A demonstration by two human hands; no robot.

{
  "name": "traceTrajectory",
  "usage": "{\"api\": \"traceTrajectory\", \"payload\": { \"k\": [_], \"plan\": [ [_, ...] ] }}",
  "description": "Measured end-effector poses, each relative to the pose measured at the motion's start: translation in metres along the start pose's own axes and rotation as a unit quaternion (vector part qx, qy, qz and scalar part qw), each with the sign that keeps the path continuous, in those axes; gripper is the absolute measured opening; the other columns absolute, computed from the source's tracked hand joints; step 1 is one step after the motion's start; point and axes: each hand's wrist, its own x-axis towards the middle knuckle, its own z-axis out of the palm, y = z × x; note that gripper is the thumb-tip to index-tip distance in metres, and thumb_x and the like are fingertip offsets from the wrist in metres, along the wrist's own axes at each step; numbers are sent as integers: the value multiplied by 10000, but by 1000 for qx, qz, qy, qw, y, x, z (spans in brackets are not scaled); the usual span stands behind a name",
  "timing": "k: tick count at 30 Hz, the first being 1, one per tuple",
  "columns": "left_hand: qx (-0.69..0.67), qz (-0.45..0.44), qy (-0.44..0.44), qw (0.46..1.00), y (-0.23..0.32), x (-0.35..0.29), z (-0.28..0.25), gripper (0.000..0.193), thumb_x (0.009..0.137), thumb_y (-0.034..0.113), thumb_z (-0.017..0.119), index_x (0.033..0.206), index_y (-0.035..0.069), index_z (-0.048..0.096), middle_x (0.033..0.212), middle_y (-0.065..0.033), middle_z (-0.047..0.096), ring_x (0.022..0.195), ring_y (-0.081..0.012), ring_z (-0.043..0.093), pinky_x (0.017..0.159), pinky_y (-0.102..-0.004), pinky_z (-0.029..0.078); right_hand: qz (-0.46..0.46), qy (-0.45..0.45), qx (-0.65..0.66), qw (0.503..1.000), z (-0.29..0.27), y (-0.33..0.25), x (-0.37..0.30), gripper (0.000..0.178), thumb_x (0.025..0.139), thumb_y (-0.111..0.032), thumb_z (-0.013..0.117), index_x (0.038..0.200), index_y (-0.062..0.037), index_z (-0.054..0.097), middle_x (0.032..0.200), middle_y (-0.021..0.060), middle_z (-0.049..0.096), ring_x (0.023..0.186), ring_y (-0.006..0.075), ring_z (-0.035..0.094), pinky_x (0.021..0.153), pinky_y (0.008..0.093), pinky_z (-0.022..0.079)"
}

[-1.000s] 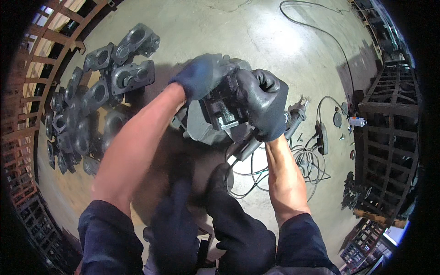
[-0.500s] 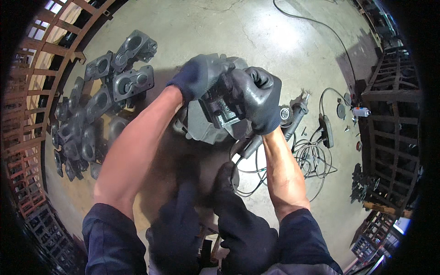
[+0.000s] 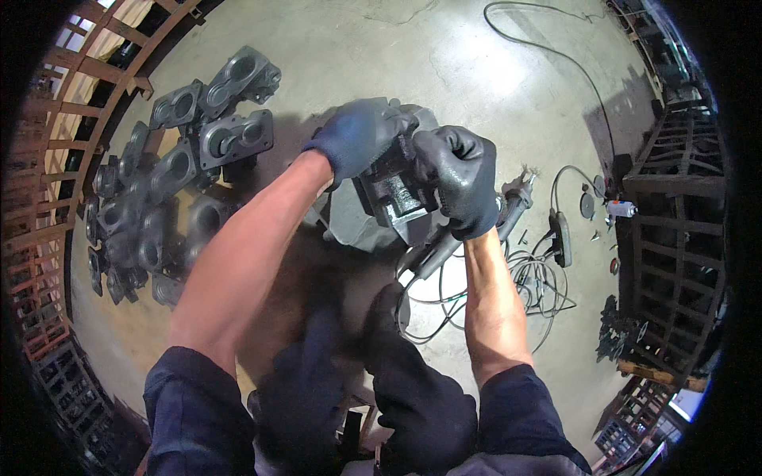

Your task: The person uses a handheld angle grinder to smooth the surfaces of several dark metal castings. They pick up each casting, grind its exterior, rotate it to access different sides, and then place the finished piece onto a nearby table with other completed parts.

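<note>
A dark grey metal casting with a shiny, recessed end is between my two gloved hands. My left hand, in a black and navy work glove, is wrapped over its upper left side. On its right side my right hand is closed, fingers curled and thumb bent; the fingertips are hidden. Below and to the left of the casting, a larger grey angular block is partly covered by it and by my left hand. I cannot tell whether the casting rests on that block.
Several grey flanged castings are grouped on the left. To the right lie a power tool, coiled cables, a power strip, dark discs and a spray can. Metal mesh crates line both sides.
Both hands and the casting have shifted slightly right and down in the picture. The view has also turned a little. My grip looks much the same.
</note>
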Motion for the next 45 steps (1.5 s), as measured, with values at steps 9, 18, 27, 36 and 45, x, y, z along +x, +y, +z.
{"api": "traceTrajectory", "payload": {
  "k": [9,18,27,36,45],
  "plan": [
    [-35,35,18,999,-15,4,10,385,976,341,534,1071,7,700,974,-207,707,881,-331,664,827,-417,502,37,16,39,998,2,-3,-2,333,870,-104,702,587,-67,529,553,-61,486,524,36,404,469,255,332],
    [-88,-17,46,995,-11,4,13,395,972,355,555,1070,-2,693,959,-166,708,849,-255,641,823,-388,494,18,-61,-25,998,-9,-7,9,318,846,-135,715,589,-45,551,535,-42,467,516,53,420,476,278,366],
    [-15,56,-7,998,-25,8,8,362,978,346,556,1101,43,712,1005,-176,717,873,-247,685,791,-366,512,-15,-52,81,995,-19,-34,2,252,853,-138,736,641,-57,628,555,-43,508,518,48,433,469,268,361],
    [17,55,5,998,-29,5,9,437,993,387,558,1231,31,644,1183,-186,675,1099,-273,650,939,-381,496,69,81,23,994,-104,-33,-26,291,881,-308,713,716,-71,673,568,4,558,490,94,532,464,249,403],
    [-168,43,-23,985,1,-8,9,222,969,152,578,1049,-10,706,957,-47,694,877,-141,648,801,-279,528,390,200,-168,883,-120,226,-230,373,905,-335,692,710,-17,675,586,51,604,499,133,523,491,310,413]
  ]
}}
